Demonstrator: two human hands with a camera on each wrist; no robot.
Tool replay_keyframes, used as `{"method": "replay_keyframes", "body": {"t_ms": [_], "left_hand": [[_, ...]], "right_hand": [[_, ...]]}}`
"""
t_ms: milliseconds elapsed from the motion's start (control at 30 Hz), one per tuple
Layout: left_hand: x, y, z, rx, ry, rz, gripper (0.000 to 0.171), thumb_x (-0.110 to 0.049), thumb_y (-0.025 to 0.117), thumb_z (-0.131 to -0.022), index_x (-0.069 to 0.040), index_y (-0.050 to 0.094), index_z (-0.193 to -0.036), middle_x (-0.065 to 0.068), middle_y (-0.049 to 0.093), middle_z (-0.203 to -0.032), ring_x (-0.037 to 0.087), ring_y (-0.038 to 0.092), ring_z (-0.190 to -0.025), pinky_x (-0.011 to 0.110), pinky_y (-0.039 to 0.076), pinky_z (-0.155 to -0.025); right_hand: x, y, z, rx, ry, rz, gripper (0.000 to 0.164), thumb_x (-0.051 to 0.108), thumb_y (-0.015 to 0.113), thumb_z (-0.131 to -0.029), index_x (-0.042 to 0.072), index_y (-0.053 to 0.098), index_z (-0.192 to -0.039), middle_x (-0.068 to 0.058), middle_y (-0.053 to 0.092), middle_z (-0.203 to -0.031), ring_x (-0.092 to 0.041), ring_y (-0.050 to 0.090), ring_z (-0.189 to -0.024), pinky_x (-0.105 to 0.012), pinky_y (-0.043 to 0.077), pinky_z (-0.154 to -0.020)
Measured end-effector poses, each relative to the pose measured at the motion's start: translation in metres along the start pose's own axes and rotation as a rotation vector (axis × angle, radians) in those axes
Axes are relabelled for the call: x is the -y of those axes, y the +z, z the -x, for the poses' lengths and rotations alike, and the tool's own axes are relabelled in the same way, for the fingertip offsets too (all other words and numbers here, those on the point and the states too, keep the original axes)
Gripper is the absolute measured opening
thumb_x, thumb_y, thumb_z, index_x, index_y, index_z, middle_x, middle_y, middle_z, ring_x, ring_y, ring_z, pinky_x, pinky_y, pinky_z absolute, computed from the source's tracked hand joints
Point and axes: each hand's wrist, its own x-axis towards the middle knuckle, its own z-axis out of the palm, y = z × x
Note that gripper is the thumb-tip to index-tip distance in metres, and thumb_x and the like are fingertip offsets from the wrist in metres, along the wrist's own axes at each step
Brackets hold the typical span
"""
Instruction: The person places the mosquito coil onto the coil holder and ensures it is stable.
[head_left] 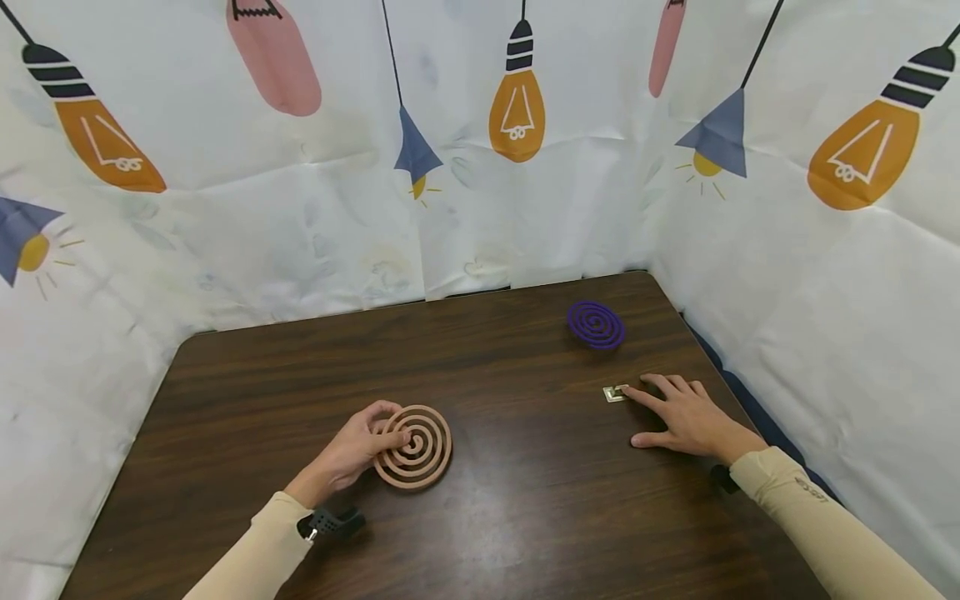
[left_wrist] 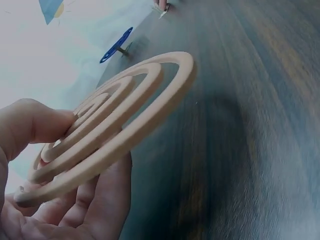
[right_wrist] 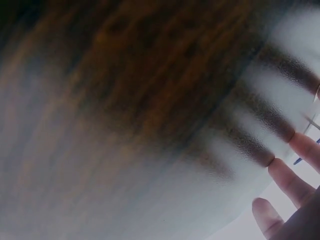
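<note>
My left hand pinches a tan mosquito coil, with the thumb over its centre and fingers beneath. The left wrist view shows the coil tilted and held above the table. Far to the right, my right hand is spread low over the tabletop, its index fingertip on a small metal coil stand. The right wrist view catches only some fingertips, near the table surface. Behind that stand is a purple mosquito coil, raised on a support that shows in the left wrist view.
The dark wood-grain table has its far edge against a white printed curtain. More curtain hangs along the right side, with dark blue material low beside the table's right edge.
</note>
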Motion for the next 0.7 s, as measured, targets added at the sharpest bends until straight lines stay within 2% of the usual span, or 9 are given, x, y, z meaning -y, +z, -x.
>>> {"method": "replay_keyframes", "body": {"t_ms": [333,567,700], "left_hand": [[-0.002,0.012,-0.009,-0.017,0.008,0.019,0.056,-0.006,0.076,-0.092,0.001,0.041,-0.135,0.003,0.074,-0.101,0.013,0.075,-0.088,0.029,0.064,-0.074],[-0.003,0.019,-0.016,-0.018,0.025,0.06,0.052,-0.006,0.072,-0.096,0.002,0.041,-0.137,0.0,0.072,-0.102,0.01,0.073,-0.089,0.025,0.062,-0.074],[-0.002,0.023,-0.021,-0.023,0.019,0.071,0.05,-0.008,0.072,-0.097,0.0,0.042,-0.136,0.0,0.071,-0.102,0.01,0.073,-0.09,0.025,0.063,-0.076]], "right_hand": [[0.0,-0.003,-0.002,0.009,0.001,0.009,0.085,0.077,0.059,-0.089,0.032,0.042,-0.158,-0.018,0.044,-0.158,-0.045,0.047,-0.137,-0.064,0.042,-0.097],[-0.002,-0.001,-0.001,0.014,0.006,0.009,0.085,0.078,0.058,-0.088,0.032,0.042,-0.158,-0.017,0.044,-0.158,-0.044,0.048,-0.137,-0.063,0.042,-0.096],[-0.002,0.001,-0.001,0.014,0.01,0.003,0.085,0.078,0.059,-0.088,0.033,0.042,-0.158,-0.017,0.044,-0.158,-0.044,0.048,-0.137,-0.063,0.042,-0.096]]}}
